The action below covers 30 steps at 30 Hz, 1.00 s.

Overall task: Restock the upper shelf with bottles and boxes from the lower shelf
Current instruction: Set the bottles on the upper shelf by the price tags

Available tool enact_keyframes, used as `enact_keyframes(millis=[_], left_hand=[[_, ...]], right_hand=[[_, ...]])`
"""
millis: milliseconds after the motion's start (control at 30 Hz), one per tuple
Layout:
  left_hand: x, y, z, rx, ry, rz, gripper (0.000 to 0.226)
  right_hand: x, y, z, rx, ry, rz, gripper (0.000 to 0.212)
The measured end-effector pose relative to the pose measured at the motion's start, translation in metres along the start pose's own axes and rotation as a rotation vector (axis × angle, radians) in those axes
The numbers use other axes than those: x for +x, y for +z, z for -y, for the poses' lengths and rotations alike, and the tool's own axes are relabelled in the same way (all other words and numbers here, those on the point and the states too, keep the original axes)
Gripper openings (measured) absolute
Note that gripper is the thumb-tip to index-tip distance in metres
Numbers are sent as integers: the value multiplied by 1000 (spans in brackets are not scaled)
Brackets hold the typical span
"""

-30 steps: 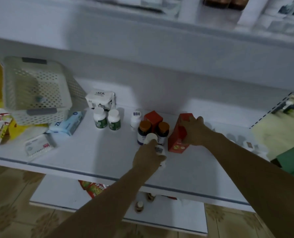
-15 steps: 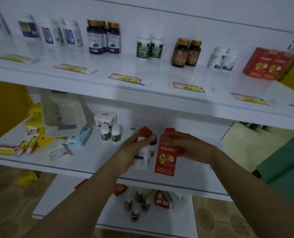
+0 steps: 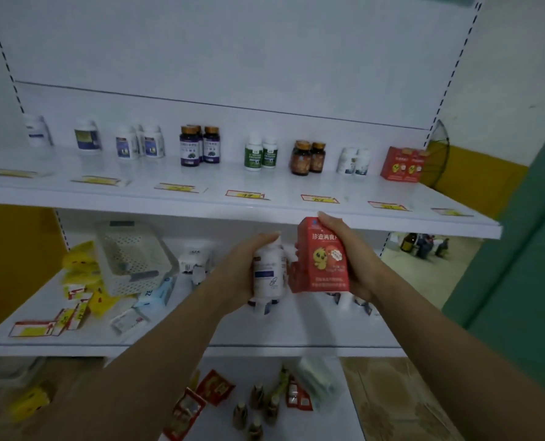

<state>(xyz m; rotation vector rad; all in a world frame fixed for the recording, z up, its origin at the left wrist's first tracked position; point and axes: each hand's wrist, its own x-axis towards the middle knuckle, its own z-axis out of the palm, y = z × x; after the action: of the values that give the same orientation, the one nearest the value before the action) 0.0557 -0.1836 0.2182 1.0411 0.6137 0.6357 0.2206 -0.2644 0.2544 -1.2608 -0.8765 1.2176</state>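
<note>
Stock on lower shelf [image 3: 201,329], centre frame, is hiding behind both hands, showing only as blurred slivers. Left hand [image 3: 236,272] is curling round one white cylindrical bottle [image 3: 269,275]; right hand [image 3: 357,266] is gripping one red rectangular carton [image 3: 323,259] just beside it, both hanging under upper shelf [image 3: 137,198] front edge. Upper shelf is carrying seven clusters of round bottles [image 3: 199,151], labels unreadable, plus two red boxes [image 3: 403,163] at right. One white perforated basket [image 3: 134,259] is sitting at left of lower shelf

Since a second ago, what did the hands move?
The left hand lifted the white bottle and the right hand lifted the red box off the lower shelf, up near the upper shelf edge. Both grips held. The basket and the upper bottles stayed put.
</note>
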Motion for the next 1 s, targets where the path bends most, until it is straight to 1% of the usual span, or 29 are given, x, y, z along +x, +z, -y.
enact_keyframes(millis=[67,167,333,500,600,700,833,967,1000], left_hand=[[-16,4,-11,-9,6,52,20],[-35,9,-22,19,70,125,16],[-54,14,-40,57,155,70,31],[-63,17,-58,88,197,70,21],[-65,24,-67,95,206,52,25],[-65,32,-69,105,236,74,28],[-62,44,-69,114,260,116,29],[-47,63,-69,137,267,171,44],[-43,69,-70,145,266,195,44]], right_hand=[[-13,12,7,13,-11,-30,49],[-31,32,15,32,-58,-41,38],[-48,50,23,-16,-101,-43,30],[-54,57,40,-44,-150,-19,31],[-59,56,49,-68,-179,-3,34],[-63,52,54,-96,-196,-15,32],[-69,44,58,-144,-210,-33,34],[-75,29,66,-159,-253,-66,29],[-76,22,69,-163,-261,-77,29]])
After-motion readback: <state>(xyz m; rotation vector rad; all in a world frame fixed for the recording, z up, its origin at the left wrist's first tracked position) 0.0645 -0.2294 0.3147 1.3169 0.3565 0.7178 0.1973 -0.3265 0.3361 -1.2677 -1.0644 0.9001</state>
